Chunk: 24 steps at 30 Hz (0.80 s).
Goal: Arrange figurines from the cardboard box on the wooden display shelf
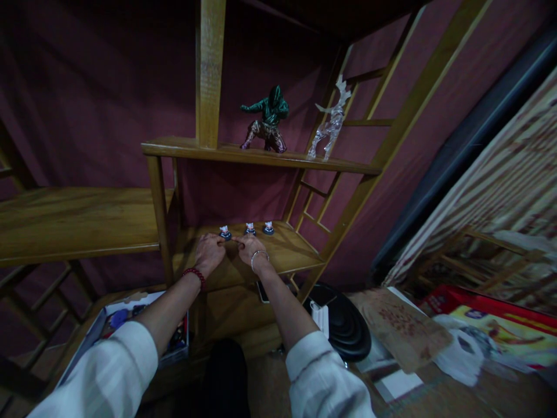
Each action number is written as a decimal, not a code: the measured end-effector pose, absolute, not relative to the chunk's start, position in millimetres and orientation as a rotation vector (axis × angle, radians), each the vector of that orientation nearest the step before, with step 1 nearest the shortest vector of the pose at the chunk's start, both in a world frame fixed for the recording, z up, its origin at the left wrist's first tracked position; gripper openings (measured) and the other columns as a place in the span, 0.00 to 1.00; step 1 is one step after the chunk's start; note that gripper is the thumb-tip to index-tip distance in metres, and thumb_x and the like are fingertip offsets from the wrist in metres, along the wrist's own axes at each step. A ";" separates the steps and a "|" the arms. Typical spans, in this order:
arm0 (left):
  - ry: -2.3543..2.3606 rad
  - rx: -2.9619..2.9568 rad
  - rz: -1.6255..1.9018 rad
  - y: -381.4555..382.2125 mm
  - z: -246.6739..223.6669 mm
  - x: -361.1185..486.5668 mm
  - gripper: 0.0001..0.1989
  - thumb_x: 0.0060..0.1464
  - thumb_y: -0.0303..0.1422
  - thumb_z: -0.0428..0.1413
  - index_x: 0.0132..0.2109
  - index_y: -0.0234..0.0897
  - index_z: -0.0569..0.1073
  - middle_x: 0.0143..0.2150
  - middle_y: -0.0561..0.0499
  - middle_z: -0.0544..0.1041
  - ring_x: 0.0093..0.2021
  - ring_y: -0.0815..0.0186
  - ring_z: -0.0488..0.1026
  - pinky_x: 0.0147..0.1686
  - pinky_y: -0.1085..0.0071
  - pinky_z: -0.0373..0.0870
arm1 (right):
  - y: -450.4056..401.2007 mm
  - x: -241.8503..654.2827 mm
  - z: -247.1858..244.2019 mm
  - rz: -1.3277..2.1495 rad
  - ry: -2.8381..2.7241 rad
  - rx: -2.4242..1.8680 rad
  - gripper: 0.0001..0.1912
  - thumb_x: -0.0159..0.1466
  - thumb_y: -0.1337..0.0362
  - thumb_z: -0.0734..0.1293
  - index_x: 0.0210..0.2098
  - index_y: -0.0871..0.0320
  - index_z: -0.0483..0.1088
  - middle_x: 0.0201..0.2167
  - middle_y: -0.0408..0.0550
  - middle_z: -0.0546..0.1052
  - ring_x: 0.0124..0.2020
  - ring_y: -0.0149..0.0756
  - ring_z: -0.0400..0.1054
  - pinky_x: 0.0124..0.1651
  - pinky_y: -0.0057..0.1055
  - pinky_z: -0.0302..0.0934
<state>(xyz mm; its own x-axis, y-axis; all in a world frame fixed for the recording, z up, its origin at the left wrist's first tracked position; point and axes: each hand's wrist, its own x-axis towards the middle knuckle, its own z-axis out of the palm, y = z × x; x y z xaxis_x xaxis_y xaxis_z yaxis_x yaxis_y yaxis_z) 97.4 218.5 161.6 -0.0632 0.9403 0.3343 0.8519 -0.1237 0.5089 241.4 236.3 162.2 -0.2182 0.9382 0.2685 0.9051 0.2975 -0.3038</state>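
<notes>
Three small white cat-like figurines on dark round bases stand in a row on the lower wooden shelf (pixel 252 264). The left figurine (pixel 224 233) is between my two hands. My left hand (pixel 210 252), with a red bead bracelet on its wrist, has its fingers closed at this figurine's left side and base. From the right, my right hand (pixel 251 249), with a silver bangle, reaches its fingertips to the same base. The middle figurine (pixel 249 228) stands just behind my right hand, and the right figurine (pixel 268 227) stands apart from both hands.
On the shelf above are a green-and-bronze crouching figure (pixel 267 119) and a clear deer figurine (pixel 331 125). Below left lies a box (pixel 150 299) of assorted items. A black round lid-like object (pixel 343 325), a paper bag (pixel 402 325) and a red box (pixel 500 331) lie right.
</notes>
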 end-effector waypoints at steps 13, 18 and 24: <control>1.980 2.019 1.004 219.7 158.6 96.9 0.16 0.43 0.26 0.48 0.37 0.36 0.77 0.41 0.49 0.75 0.44 0.65 0.66 0.46 0.74 0.58 | 232.9 240.6 165.8 0.118 -2.150 -1.655 0.19 0.59 0.69 0.57 0.46 0.49 0.69 0.43 0.46 0.71 0.45 0.31 0.65 0.50 0.24 0.56; 1.999 1.986 1.040 218.0 161.3 97.4 0.15 0.43 0.25 0.47 0.33 0.36 0.77 0.39 0.48 0.75 0.42 0.65 0.67 0.44 0.74 0.59 | 231.8 240.5 167.4 0.128 -2.124 -1.664 0.18 0.59 0.69 0.56 0.45 0.51 0.70 0.43 0.46 0.72 0.43 0.31 0.66 0.49 0.24 0.57; 2.022 1.963 1.006 215.8 164.8 98.2 0.15 0.43 0.25 0.47 0.33 0.36 0.77 0.39 0.48 0.76 0.42 0.65 0.67 0.44 0.74 0.59 | 232.5 240.4 165.8 0.112 -2.097 -1.683 0.17 0.59 0.69 0.56 0.44 0.52 0.71 0.43 0.46 0.72 0.43 0.32 0.66 0.48 0.24 0.57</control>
